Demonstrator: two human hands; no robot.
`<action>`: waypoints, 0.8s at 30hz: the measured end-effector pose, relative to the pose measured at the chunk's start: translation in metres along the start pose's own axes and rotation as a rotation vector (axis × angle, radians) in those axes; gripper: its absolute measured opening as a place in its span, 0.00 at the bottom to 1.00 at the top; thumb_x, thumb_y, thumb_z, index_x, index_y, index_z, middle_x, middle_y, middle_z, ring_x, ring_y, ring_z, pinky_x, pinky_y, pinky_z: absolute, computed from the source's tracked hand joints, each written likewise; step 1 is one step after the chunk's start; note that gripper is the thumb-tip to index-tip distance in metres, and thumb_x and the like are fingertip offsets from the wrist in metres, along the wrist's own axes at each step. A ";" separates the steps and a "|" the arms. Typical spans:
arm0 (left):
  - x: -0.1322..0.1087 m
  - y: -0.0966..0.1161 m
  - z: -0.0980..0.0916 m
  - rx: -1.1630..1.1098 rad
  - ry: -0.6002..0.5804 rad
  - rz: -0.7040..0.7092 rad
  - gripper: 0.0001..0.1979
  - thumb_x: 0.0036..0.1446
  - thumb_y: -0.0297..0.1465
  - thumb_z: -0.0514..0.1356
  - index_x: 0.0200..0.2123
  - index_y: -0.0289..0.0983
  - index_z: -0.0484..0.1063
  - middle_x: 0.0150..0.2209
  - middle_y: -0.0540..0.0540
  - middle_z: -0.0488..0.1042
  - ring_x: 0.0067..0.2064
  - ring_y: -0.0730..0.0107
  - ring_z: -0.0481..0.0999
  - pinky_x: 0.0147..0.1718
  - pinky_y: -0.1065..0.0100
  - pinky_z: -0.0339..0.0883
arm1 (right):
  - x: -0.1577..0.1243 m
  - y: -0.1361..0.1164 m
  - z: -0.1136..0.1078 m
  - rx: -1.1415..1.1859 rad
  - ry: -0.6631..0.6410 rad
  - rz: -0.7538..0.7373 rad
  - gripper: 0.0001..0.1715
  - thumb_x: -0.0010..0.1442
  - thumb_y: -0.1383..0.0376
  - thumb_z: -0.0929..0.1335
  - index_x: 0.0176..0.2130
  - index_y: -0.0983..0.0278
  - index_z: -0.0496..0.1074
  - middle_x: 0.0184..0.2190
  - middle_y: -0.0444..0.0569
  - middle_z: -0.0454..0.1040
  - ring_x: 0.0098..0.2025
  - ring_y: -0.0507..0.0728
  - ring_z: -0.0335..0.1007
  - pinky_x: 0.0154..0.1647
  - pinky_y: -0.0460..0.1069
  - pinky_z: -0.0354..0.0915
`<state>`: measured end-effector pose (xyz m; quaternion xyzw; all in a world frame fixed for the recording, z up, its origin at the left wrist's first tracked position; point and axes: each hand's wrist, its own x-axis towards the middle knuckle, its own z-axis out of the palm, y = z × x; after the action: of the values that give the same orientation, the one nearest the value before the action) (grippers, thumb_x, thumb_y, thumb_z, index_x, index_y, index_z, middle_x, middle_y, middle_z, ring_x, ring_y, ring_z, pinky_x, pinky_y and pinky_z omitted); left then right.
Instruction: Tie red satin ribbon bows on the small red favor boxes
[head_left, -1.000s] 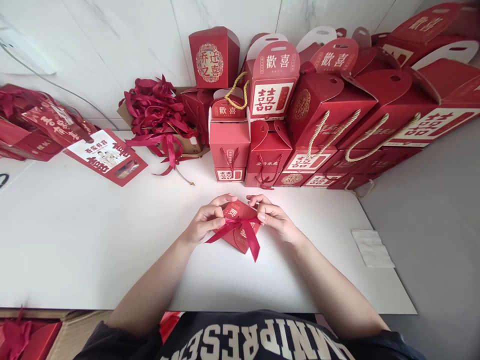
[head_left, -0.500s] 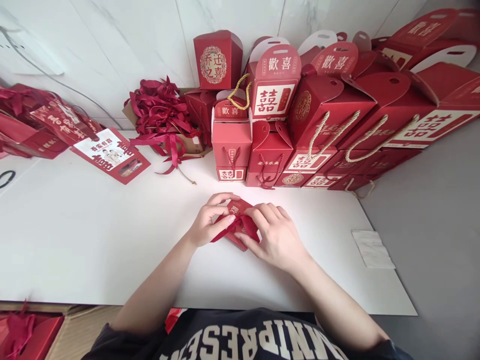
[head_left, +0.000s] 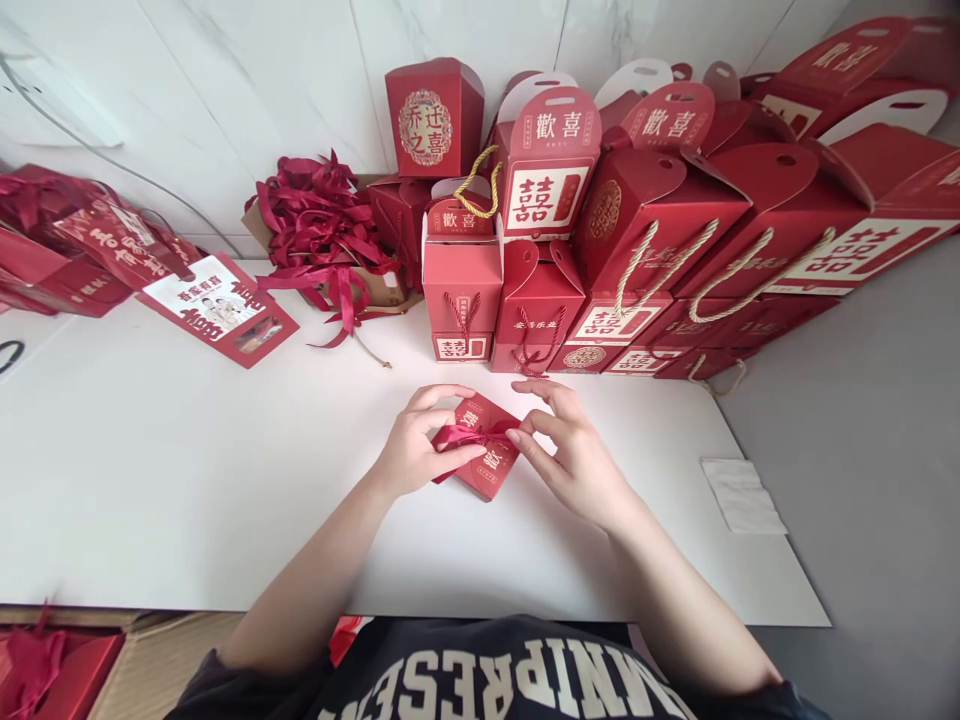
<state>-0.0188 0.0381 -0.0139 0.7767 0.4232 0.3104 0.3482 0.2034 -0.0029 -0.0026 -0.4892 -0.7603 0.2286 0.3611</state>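
A small red gift box (head_left: 484,480) with gold characters lies on the white table in front of me. Across its top runs a dark red ribbon (head_left: 459,435), gathered at the middle. My left hand (head_left: 421,440) is at the box's left side, its thumb pressing near the ribbon's middle and its index finger along the far edge. My right hand (head_left: 574,450) is at the right, pinching the ribbon's end between thumb and finger, with another finger raised. The underside of the box is hidden.
Red gift boxes (head_left: 540,300) with rope handles are stacked along the wall at the back right. Behind to the left, a carton (head_left: 375,285) overflows with ribbons (head_left: 315,220). A printed card (head_left: 225,310) lies left of it. A folded white tissue (head_left: 742,495) lies near the right edge.
My right hand has drawn back to the right and lifted a finger, pulling the ribbon's end outward. More of the box top shows. My left thumb has moved slightly right.
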 end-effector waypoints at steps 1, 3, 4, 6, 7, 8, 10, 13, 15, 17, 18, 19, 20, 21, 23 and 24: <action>0.000 0.000 0.000 0.001 0.003 -0.014 0.13 0.53 0.37 0.66 0.22 0.37 0.70 0.56 0.45 0.70 0.56 0.57 0.70 0.55 0.56 0.67 | -0.001 0.001 -0.002 0.005 -0.024 -0.001 0.11 0.66 0.63 0.65 0.31 0.62 0.68 0.59 0.53 0.63 0.64 0.64 0.55 0.62 0.63 0.58; -0.001 0.000 0.001 0.001 0.016 -0.037 0.13 0.52 0.36 0.67 0.22 0.38 0.70 0.56 0.46 0.70 0.56 0.57 0.70 0.55 0.56 0.67 | -0.002 0.001 -0.005 -0.005 -0.078 -0.005 0.12 0.66 0.63 0.65 0.29 0.62 0.68 0.62 0.52 0.62 0.66 0.65 0.52 0.63 0.64 0.56; -0.001 0.000 0.002 -0.002 0.023 -0.048 0.12 0.52 0.36 0.67 0.22 0.38 0.70 0.56 0.46 0.69 0.56 0.57 0.70 0.55 0.56 0.67 | -0.002 0.001 -0.006 -0.017 -0.105 -0.005 0.12 0.66 0.63 0.66 0.29 0.62 0.68 0.63 0.51 0.62 0.67 0.65 0.51 0.64 0.65 0.56; -0.002 -0.001 0.003 -0.012 0.028 -0.068 0.12 0.51 0.36 0.67 0.22 0.38 0.70 0.56 0.46 0.70 0.57 0.56 0.70 0.55 0.56 0.67 | -0.004 0.000 -0.009 -0.050 -0.151 -0.014 0.11 0.65 0.62 0.66 0.30 0.61 0.70 0.64 0.50 0.60 0.68 0.65 0.49 0.64 0.66 0.55; -0.002 -0.001 0.003 -0.019 0.027 -0.078 0.12 0.51 0.37 0.67 0.22 0.38 0.70 0.57 0.46 0.69 0.57 0.56 0.70 0.55 0.55 0.68 | -0.004 0.000 -0.011 -0.070 -0.168 -0.021 0.11 0.65 0.63 0.66 0.31 0.61 0.71 0.65 0.51 0.60 0.68 0.66 0.49 0.64 0.67 0.54; -0.002 -0.002 0.003 -0.026 0.023 -0.087 0.13 0.51 0.37 0.67 0.22 0.38 0.70 0.57 0.45 0.69 0.57 0.56 0.70 0.55 0.55 0.68 | -0.005 -0.001 -0.013 -0.090 -0.183 -0.033 0.10 0.65 0.63 0.66 0.32 0.61 0.72 0.65 0.51 0.60 0.68 0.66 0.50 0.65 0.68 0.53; -0.002 -0.002 0.003 -0.041 0.018 -0.107 0.15 0.50 0.38 0.67 0.21 0.38 0.68 0.58 0.45 0.69 0.57 0.55 0.70 0.54 0.54 0.69 | -0.007 -0.001 -0.017 -0.132 -0.213 -0.067 0.08 0.65 0.63 0.66 0.35 0.60 0.74 0.64 0.52 0.61 0.67 0.67 0.52 0.65 0.70 0.51; -0.002 -0.004 0.001 -0.084 -0.001 -0.139 0.15 0.50 0.39 0.68 0.21 0.38 0.67 0.59 0.45 0.67 0.55 0.54 0.72 0.51 0.54 0.71 | -0.008 0.000 -0.022 -0.209 -0.245 -0.120 0.08 0.64 0.64 0.66 0.34 0.61 0.75 0.63 0.54 0.64 0.66 0.67 0.55 0.65 0.71 0.51; -0.001 -0.004 -0.001 -0.120 -0.025 -0.161 0.14 0.49 0.39 0.68 0.23 0.38 0.70 0.59 0.44 0.67 0.56 0.54 0.72 0.50 0.56 0.72 | -0.008 0.003 -0.023 -0.273 -0.240 -0.148 0.08 0.62 0.69 0.66 0.32 0.62 0.74 0.63 0.55 0.64 0.66 0.67 0.55 0.63 0.69 0.56; 0.000 -0.004 -0.002 -0.152 -0.047 -0.177 0.12 0.49 0.39 0.69 0.27 0.38 0.73 0.59 0.44 0.67 0.57 0.54 0.71 0.51 0.56 0.72 | -0.008 0.005 -0.021 -0.340 -0.229 -0.177 0.11 0.58 0.75 0.65 0.34 0.63 0.75 0.63 0.55 0.63 0.66 0.67 0.54 0.61 0.67 0.59; 0.001 -0.004 -0.003 -0.162 -0.056 -0.183 0.12 0.48 0.39 0.69 0.27 0.38 0.73 0.59 0.44 0.67 0.58 0.54 0.70 0.53 0.56 0.71 | -0.008 0.006 -0.020 -0.369 -0.225 -0.193 0.14 0.56 0.77 0.65 0.36 0.63 0.75 0.63 0.56 0.63 0.66 0.67 0.53 0.61 0.66 0.60; 0.001 -0.004 -0.003 -0.169 -0.061 -0.187 0.12 0.48 0.39 0.69 0.28 0.38 0.74 0.59 0.44 0.67 0.59 0.54 0.69 0.55 0.56 0.69 | -0.008 0.006 -0.019 -0.394 -0.221 -0.207 0.16 0.55 0.79 0.64 0.38 0.63 0.75 0.63 0.57 0.63 0.66 0.68 0.54 0.61 0.66 0.59; 0.001 -0.004 -0.003 -0.173 -0.062 -0.185 0.12 0.48 0.39 0.70 0.29 0.38 0.74 0.59 0.44 0.67 0.59 0.54 0.69 0.57 0.55 0.67 | -0.009 0.007 -0.019 -0.410 -0.224 -0.216 0.18 0.54 0.80 0.64 0.39 0.63 0.75 0.63 0.57 0.63 0.66 0.68 0.54 0.62 0.67 0.58; 0.002 -0.004 -0.003 -0.179 -0.062 -0.181 0.12 0.48 0.39 0.70 0.29 0.38 0.74 0.59 0.44 0.67 0.59 0.54 0.69 0.58 0.54 0.66 | -0.009 0.006 -0.020 -0.410 -0.234 -0.216 0.19 0.54 0.81 0.63 0.39 0.63 0.75 0.63 0.57 0.63 0.66 0.68 0.55 0.62 0.67 0.57; 0.001 -0.005 -0.002 -0.198 -0.058 -0.162 0.12 0.47 0.38 0.70 0.30 0.38 0.74 0.59 0.43 0.67 0.60 0.54 0.69 0.58 0.54 0.66 | -0.011 0.006 -0.025 -0.351 -0.283 -0.183 0.16 0.53 0.79 0.65 0.36 0.62 0.74 0.62 0.55 0.64 0.65 0.68 0.56 0.61 0.67 0.58; 0.001 -0.006 -0.002 -0.208 -0.059 -0.148 0.12 0.47 0.37 0.70 0.30 0.38 0.73 0.59 0.43 0.67 0.59 0.54 0.69 0.58 0.53 0.66 | -0.011 0.006 -0.029 -0.294 -0.320 -0.139 0.12 0.54 0.77 0.67 0.36 0.62 0.73 0.60 0.55 0.66 0.63 0.67 0.59 0.59 0.66 0.61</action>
<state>-0.0223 0.0422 -0.0175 0.7118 0.4346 0.3031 0.4612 0.2323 -0.0111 0.0084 -0.4406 -0.8649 0.1647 0.1756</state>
